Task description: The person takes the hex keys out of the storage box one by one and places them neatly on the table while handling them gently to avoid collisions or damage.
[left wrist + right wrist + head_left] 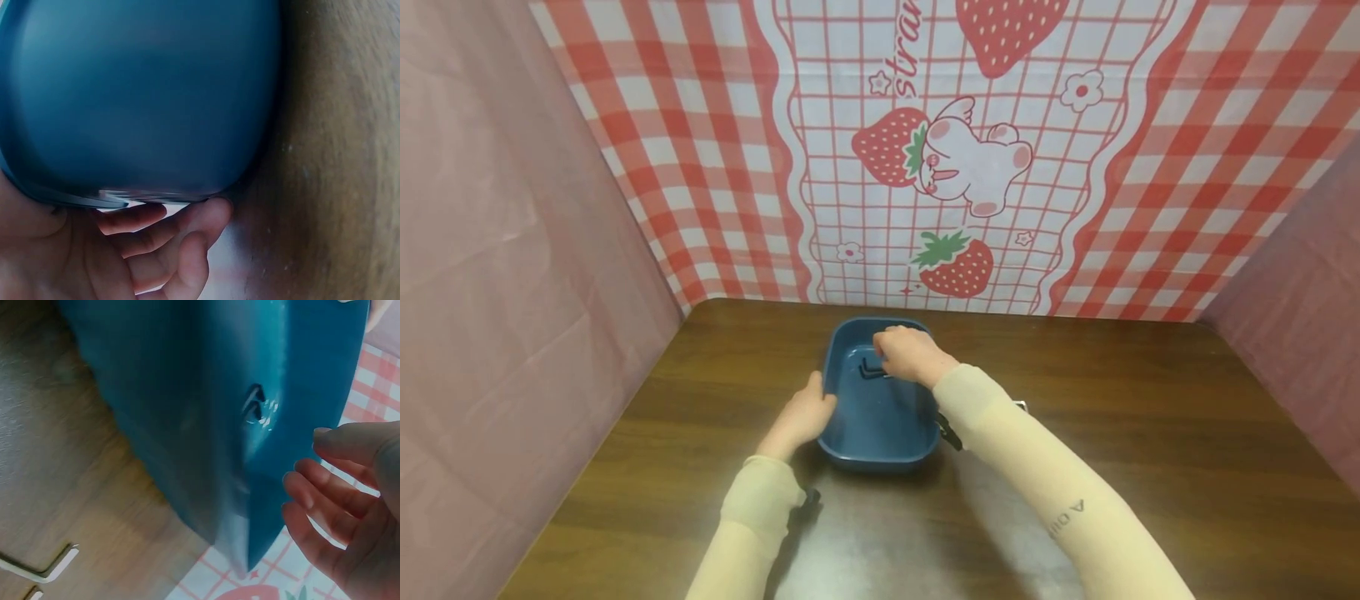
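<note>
A blue rectangular basin [880, 425] stands on the table, with black L-shaped hex keys [871, 372] lying at its far end. My left hand [800, 418] rests against the basin's left side. In the left wrist view, its loosely bent fingers [206, 219] touch the outer wall, while the thumb is hidden. Over the far right part of the basin is my right hand [912, 354]. The right wrist view shows its fingers [306, 540] loosely curved and apart, holding nothing visible.
On the wooden table [1150, 433], right of the basin, lie silver L-shaped hex keys [53, 570], mostly hidden by the right sleeve in the head view. A red-and-white strawberry cloth [700, 150] hangs behind; pink cloth [497, 250] hangs at the sides.
</note>
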`<action>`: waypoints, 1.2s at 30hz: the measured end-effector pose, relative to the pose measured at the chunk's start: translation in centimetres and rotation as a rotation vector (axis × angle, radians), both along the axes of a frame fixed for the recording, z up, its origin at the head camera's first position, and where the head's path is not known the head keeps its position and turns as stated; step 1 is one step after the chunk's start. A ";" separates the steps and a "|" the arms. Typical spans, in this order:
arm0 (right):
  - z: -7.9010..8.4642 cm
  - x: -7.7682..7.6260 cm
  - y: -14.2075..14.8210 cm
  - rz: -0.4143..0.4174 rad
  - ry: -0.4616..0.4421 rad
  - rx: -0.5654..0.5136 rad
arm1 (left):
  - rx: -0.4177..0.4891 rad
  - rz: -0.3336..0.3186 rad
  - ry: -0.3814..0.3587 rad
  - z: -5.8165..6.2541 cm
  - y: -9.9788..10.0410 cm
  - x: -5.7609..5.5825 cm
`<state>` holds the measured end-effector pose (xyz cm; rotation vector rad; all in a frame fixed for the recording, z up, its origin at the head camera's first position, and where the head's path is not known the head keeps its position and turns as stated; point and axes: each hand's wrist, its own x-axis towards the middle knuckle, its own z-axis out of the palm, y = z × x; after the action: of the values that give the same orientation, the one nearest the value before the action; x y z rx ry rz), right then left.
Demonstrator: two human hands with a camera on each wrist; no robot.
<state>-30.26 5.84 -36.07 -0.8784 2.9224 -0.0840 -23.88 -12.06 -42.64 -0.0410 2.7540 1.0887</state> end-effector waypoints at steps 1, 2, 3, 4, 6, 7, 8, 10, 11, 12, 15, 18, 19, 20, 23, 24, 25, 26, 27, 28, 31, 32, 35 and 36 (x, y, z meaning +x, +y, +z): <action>0.1 0.0 -0.2 0.001 -0.005 -0.002 | -0.001 0.000 0.000 0.0 0.0 0.0; 0.2 0.0 -0.4 0.002 -0.010 -0.003 | 0.000 0.001 0.000 0.0 0.0 0.0; 0.3 -0.1 -0.6 0.000 -0.018 -0.008 | -0.003 -0.002 0.003 0.0 -0.1 0.0; 0.4 -0.1 -0.8 -0.002 -0.021 -0.013 | -0.004 -0.002 0.007 0.0 -0.1 0.0; 0.5 -0.1 -1.1 -0.007 -0.035 -0.026 | -0.008 -0.004 0.013 0.0 -0.1 0.0; 0.5 -0.1 -1.3 -0.009 -0.043 -0.027 | -0.010 -0.005 0.016 0.0 -0.1 0.0; 0.5 -0.1 -1.4 -0.010 -0.052 -0.029 | -0.011 -0.005 0.018 0.0 -0.1 0.0; 0.5 -0.2 -1.6 -0.015 -0.058 -0.037 | -0.011 -0.005 0.019 0.1 -0.2 0.0; 0.5 -0.2 -1.8 -0.016 -0.056 -0.043 | -0.014 -0.009 0.021 0.1 -0.2 0.0; 0.5 -0.3 -1.9 -0.018 -0.050 -0.047 | -0.011 -0.007 0.020 0.1 -0.2 -0.1; 0.5 -0.4 -2.1 -0.026 -0.039 -0.067 | -0.013 -0.009 0.019 0.1 -0.2 -0.1; 0.5 -0.6 -2.3 -0.030 -0.035 -0.076 | -0.016 -0.008 0.014 0.0 -0.2 -0.2; 0.4 -0.7 -2.4 -0.031 -0.036 -0.077 | -0.019 -0.011 0.014 0.0 -0.2 -0.2; 0.3 -0.7 -2.5 -0.033 -0.039 -0.079 | -0.019 -0.012 0.014 -0.1 -0.2 -0.2; -0.1 -0.9 -2.8 -0.037 -0.039 -0.083 | -0.024 -0.014 0.021 -0.3 -0.2 -0.2; -0.2 -0.9 -2.9 -0.039 -0.041 -0.084 | -0.021 -0.012 0.022 -0.3 -0.2 -0.2; -0.3 -0.9 -3.0 -0.040 -0.045 -0.085 | -0.019 -0.011 0.022 -0.4 -0.2 -0.2; -0.5 -0.9 -3.1 -0.041 -0.050 -0.087 | -0.018 -0.010 0.022 -0.5 -0.1 -0.2; -0.6 -0.9 -3.2 -0.041 -0.051 -0.088 | -0.018 -0.013 0.024 -0.5 -0.1 -0.2; -0.7 -1.0 -3.3 -0.042 -0.054 -0.087 | -0.017 -0.015 0.025 -0.5 -0.1 -0.2; -1.1 -1.0 -3.5 -0.049 -0.064 -0.090 | -0.012 -0.013 0.023 -0.5 -0.1 -0.3; -1.3 -1.0 -3.6 -0.051 -0.067 -0.089 | -0.010 -0.014 0.025 -0.5 -0.1 -0.3; -1.8 -1.0 -3.8 -0.058 -0.080 -0.089 | -0.012 -0.010 0.027 -0.3 -0.2 -0.2; -1.9 -1.0 -3.8 -0.060 -0.083 -0.090 | -0.014 -0.010 0.030 -0.3 -0.3 -0.2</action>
<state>-31.26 2.01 -37.99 -0.7789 2.8870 -0.2522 -24.09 -12.35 -42.94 -0.0130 2.7854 1.0763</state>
